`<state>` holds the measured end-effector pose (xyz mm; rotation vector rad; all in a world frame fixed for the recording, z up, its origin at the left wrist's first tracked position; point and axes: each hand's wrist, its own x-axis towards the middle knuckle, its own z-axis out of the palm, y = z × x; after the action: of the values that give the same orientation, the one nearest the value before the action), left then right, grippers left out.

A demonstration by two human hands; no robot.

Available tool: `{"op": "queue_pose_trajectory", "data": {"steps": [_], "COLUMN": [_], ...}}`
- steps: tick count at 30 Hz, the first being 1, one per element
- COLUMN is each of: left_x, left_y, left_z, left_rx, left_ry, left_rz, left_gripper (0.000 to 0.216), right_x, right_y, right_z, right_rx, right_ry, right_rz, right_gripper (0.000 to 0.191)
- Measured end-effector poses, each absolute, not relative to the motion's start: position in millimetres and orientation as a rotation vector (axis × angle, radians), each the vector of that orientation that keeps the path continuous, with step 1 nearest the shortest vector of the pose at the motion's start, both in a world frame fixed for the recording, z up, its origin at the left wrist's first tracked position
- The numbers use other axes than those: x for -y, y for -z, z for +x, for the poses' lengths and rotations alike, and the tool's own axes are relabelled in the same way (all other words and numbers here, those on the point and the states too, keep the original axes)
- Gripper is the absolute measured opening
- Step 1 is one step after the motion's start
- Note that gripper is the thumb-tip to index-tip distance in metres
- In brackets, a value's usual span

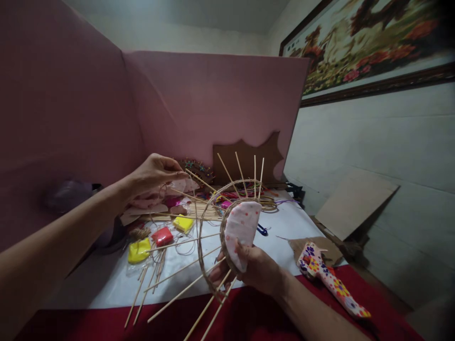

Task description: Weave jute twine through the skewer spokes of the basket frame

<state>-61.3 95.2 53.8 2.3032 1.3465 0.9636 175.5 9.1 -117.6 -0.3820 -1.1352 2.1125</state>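
My right hand [261,267] grips a half-round piece [243,222] covered in white cloth with red dots, thumb on its face. Brown twine edges its curve, and thin wooden sticks [183,293] fan outward from it. A second arc of twine [201,237] crosses the sticks partway along. My left hand [158,169] is raised at the upper left, finger and thumb pinched beside the tip of one stick. A thin strand of twine appears to run down from the pinch; the exact grip is partly hidden.
On the white-covered table lie yellow packets [139,251], a red packet [162,236], loose sticks [137,303] and a dark blue tool [262,230]. A flower-patterned glue-gun-shaped object [330,279] rests at right. Cut cardboard [245,161] leans against the pink partition [213,94].
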Motion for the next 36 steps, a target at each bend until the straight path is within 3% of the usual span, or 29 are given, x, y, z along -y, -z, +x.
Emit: {"op": "queue_pose_trajectory", "data": {"steps": [8,12,24,29,36], "left_x": [-84,-84,-92,-100,-116], "left_y": [-63,-62,-63,-67,-74], "left_z": [-53,-41,-15,-14,-32], "left_rx": [-1.353,-1.318,-1.437,-1.586,-1.521], "left_ry": [-1.035,-0.942,-0.719,-0.596,-0.463], "left_rz": [2.41,2.549,3.047,3.014,2.718], "left_gripper": [0.018,0.02,0.016,0.019,0.025], "right_x": [-14,-14,-9,-8,-6], "right_y": [125,126,120,121,120], "right_z": [175,174,173,174,177], "right_rx": [1.104,1.081,1.236,1.141,1.175], "right_ry": [-2.125,-2.077,-2.094,-2.103,-2.145], "right_rz": [-0.447,-0.447,-0.483,-0.476,-0.338], "right_gripper": [0.053,0.044,0.043,0.036,0.042]}}
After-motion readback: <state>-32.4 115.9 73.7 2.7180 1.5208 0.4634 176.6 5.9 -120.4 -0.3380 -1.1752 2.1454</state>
